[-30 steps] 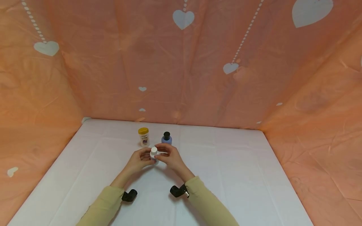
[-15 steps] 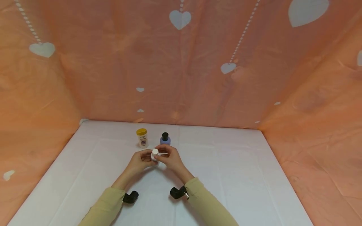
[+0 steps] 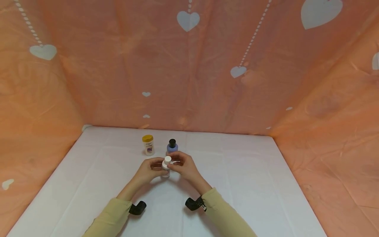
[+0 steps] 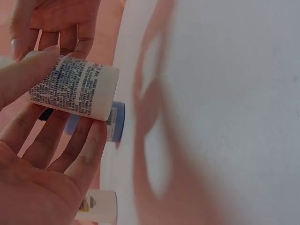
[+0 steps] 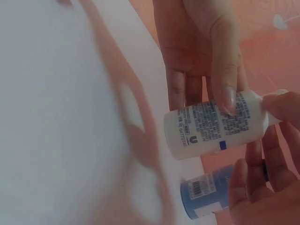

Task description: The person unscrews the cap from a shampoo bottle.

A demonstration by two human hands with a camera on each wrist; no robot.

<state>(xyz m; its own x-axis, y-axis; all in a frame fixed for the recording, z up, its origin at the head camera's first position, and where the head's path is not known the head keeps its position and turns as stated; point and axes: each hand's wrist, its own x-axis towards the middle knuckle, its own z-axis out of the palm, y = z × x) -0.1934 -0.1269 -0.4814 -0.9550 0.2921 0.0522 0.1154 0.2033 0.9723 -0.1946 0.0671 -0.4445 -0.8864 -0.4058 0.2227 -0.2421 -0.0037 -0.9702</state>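
Note:
A small white bottle (image 3: 165,167) with a white cap (image 3: 167,159) is held upright between both hands. My left hand (image 3: 149,170) grips its body, thumb on the near side and fingers behind. Dense printed text covers the bottle (image 5: 211,124) in the right wrist view, and its base hangs off the table. My right hand (image 3: 188,168) pinches at the neck, just under the cap, with thumb and fingers. In the left wrist view the bottle's neck end is hidden by the left thumb (image 4: 35,72).
Behind the hands stands a blue bottle (image 3: 172,148) with a black cap. To its left is a white jar (image 3: 149,148) with a yellow lid. Both are on the white-covered table (image 3: 251,184), with an orange heart-patterned curtain (image 3: 189,79) around it.
Both hands have shifted slightly to the right with the white bottle, and the head view has moved a little. The blue bottle and the yellow-lidded jar stay where they were on the table.

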